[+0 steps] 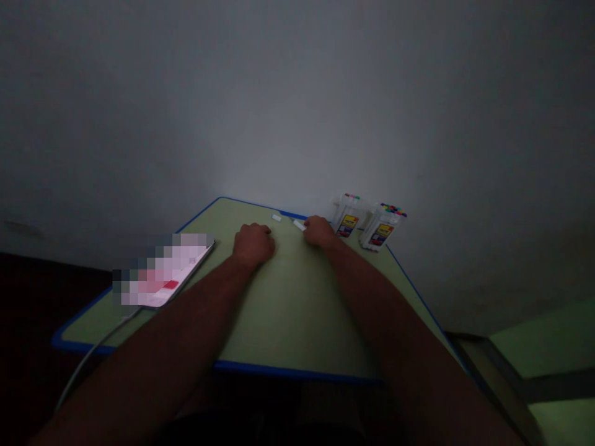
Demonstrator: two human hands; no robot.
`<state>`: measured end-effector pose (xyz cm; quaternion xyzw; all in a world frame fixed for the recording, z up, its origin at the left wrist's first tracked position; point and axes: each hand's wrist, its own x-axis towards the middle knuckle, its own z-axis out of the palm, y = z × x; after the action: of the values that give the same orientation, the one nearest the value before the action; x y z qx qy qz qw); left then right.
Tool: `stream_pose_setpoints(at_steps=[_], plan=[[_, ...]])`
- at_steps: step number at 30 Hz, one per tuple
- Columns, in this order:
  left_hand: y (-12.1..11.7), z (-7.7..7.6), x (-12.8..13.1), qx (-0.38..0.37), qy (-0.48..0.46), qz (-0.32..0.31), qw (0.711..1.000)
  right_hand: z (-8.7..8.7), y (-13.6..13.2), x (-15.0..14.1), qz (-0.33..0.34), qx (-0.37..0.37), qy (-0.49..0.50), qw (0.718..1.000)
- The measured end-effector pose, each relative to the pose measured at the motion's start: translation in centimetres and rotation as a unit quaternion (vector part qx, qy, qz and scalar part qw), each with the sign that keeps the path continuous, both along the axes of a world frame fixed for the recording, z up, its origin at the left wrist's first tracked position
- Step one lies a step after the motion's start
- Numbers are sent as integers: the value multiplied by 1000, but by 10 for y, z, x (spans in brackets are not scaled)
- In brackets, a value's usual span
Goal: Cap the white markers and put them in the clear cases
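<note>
On the pale green table (pixel 288 310) my left hand (pixel 253 244) rests knuckles up, its fingers curled in. Nothing shows in it, though the palm side is hidden. My right hand (pixel 318 231) is closed on the near end of a white marker (pixel 299 225), which lies low over the table and points away to the left. A small white piece, perhaps the marker's cap (pixel 276 217), lies on the table between and beyond both hands.
Two clear cases of coloured markers stand at the right edge, one farther back (pixel 348 217) and one nearer (pixel 382 228). A tablet with a lit, partly blurred screen (pixel 186 263) lies at left, its white cable (pixel 100 344) running off the front edge. A grey wall (pixel 297 111) rises behind.
</note>
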<state>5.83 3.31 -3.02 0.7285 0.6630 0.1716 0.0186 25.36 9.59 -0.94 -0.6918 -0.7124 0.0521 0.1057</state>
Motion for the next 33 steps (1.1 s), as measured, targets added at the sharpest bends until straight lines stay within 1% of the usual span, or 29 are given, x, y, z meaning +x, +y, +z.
stream_pose_setpoints(at_steps=[3, 4, 5, 7, 9, 11, 13, 15, 18, 20, 22, 24, 26, 28, 30, 32, 33], plan=[[2, -1, -1, -2, 0, -3, 1000, 3, -19, 10, 9, -9, 58, 998], [2, -2, -1, 0, 1, -5, 1000, 4, -27, 13, 9, -17, 98, 995], [3, -2, -1, 2, 1, -8, 1000, 4, -35, 16, 4, -27, 162, 986], [5, -3, -2, 8, -4, -12, 1000, 4, -51, 22, -10, -60, 300, 952], [6, -4, -3, 8, -8, -9, 1000, 2, -67, 25, -14, -95, 417, 904], [8, -4, -4, 5, -8, -7, 1000, 0, -79, 27, -15, -117, 502, 857], [8, -4, -5, 4, -5, -11, 1000, -1, -85, 27, -25, -126, 550, 825], [9, -4, -5, 1, -3, -14, 1000, -3, -88, 27, -32, -132, 570, 810], [9, -2, -5, -5, 3, -13, 1000, -6, -85, 27, -43, -127, 586, 799], [11, 2, -5, -6, 17, -15, 1000, -8, -82, 27, -53, -115, 595, 794], [16, 8, -4, -19, 33, -18, 999, -10, -79, 29, -55, -101, 607, 786], [24, 14, -4, -48, 38, -13, 998, -11, -77, 30, -52, -88, 622, 777], [34, 16, -5, -59, 31, 2, 998, -13, -75, 31, -52, -80, 633, 768], [45, 12, -6, -47, 14, 13, 999, -14, -72, 31, -50, -81, 638, 764], [55, 3, -6, 3, -11, 8, 1000, -15, -70, 31, -47, -85, 637, 764], [64, -8, -5, 64, -5, -27, 998, -15, -68, 30, -46, -89, 636, 765], [68, -12, -3, 75, 11, -59, 995, -15, -67, 30, -47, -91, 637, 764]])
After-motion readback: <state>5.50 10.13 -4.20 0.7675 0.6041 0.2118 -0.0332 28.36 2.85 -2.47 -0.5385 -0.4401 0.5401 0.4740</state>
